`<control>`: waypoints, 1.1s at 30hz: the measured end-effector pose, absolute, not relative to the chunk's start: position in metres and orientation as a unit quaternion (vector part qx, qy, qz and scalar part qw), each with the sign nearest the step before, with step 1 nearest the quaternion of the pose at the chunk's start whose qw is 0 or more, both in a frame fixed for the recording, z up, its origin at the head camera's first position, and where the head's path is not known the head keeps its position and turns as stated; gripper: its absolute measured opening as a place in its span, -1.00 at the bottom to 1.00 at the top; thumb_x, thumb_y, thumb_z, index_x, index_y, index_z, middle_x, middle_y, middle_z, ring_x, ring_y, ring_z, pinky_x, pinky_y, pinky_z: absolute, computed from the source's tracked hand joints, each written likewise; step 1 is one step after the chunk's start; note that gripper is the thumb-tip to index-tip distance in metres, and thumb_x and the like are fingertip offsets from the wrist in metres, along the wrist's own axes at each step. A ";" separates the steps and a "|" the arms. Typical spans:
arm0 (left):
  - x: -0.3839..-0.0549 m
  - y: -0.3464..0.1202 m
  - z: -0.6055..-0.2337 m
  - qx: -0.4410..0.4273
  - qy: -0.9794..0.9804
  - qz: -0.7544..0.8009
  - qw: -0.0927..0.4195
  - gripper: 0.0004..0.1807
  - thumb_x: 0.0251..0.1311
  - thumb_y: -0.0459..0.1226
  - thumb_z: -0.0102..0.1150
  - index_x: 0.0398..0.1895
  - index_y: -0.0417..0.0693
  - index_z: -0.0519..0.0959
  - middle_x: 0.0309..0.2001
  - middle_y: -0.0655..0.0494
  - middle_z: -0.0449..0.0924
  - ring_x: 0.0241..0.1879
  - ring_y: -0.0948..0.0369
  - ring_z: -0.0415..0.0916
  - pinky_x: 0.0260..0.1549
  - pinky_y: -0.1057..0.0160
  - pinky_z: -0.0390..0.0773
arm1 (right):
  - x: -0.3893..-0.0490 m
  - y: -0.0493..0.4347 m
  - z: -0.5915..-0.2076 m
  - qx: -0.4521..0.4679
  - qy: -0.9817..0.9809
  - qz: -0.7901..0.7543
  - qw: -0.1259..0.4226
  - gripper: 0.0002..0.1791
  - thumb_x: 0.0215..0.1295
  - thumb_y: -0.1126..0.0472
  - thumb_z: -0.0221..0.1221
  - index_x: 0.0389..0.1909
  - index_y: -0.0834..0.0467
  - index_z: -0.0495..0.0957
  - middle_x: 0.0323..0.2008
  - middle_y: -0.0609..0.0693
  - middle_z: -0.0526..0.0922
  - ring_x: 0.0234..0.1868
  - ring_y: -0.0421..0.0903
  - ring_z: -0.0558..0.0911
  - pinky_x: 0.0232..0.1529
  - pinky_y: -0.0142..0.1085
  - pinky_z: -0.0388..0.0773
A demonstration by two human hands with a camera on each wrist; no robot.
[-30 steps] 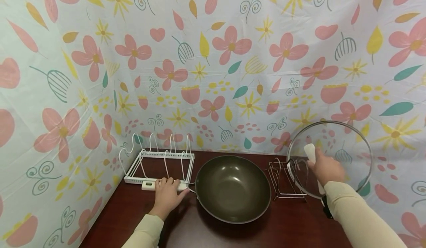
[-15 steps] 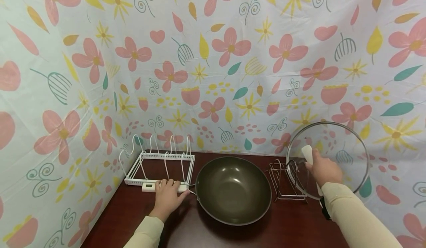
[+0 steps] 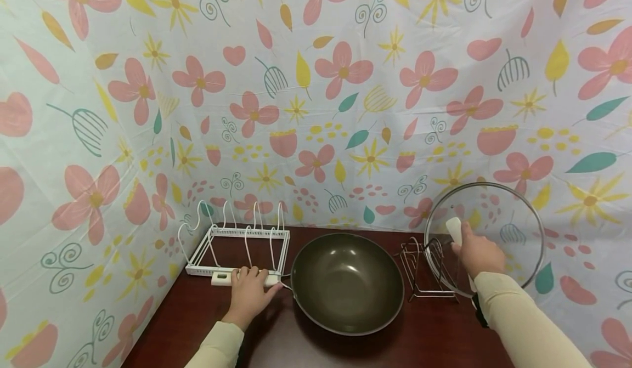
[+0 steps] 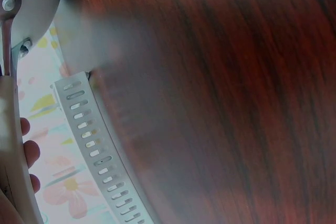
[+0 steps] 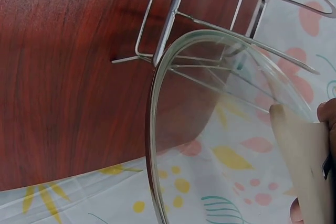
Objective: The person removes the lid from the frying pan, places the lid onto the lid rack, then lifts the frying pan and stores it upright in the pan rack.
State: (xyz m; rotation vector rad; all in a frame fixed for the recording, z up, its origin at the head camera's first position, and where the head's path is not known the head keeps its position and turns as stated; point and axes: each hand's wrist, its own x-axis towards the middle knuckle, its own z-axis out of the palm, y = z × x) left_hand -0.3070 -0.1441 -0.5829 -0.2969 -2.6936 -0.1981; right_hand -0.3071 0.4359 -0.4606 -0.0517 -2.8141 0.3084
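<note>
A dark wok stands on the table, its cream handle pointing left. My left hand grips that handle; in the left wrist view fingertips curl round its far side. On the right, my right hand holds a round glass lid by its white handle. The lid is tilted nearly upright, its lower left rim overlapping a small wire rack in the head view. In the right wrist view the lid's rim passes right beside the rack's wires.
A white rack with upright wire hoops stands behind the wok handle at the left. The dark red wooden table meets a flower-printed cloth at the back and left.
My right hand has shifted slightly left, bringing the lid a little further over the small wire rack. The left hand and the wok have stayed in place.
</note>
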 end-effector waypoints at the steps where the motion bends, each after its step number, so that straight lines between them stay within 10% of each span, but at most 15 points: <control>1: -0.307 -0.144 -0.583 -0.107 -0.969 -0.071 0.210 -0.36 0.18 0.39 0.12 -0.14 0.05 0.65 -0.20 0.04 0.56 -0.03 -0.07 0.39 0.16 -0.27 0.17 | -0.307 0.436 -0.461 -0.016 -0.982 0.107 0.157 -0.24 0.35 0.04 0.24 0.35 0.34 0.11 -0.47 0.49 0.55 -0.58 0.37 0.56 -0.67 0.13 0.40; 33: -0.307 -0.143 -0.584 -0.102 -0.972 -0.064 0.203 -0.36 0.17 0.38 0.14 -0.11 0.04 0.66 -0.20 0.04 0.55 -0.04 -0.07 0.39 0.16 -0.27 0.17 | -0.310 0.427 -0.465 -0.025 -0.986 0.102 0.127 -0.19 0.41 0.02 0.22 0.46 0.31 0.05 -0.49 0.43 0.57 -0.63 0.24 0.54 -0.71 0.05 0.39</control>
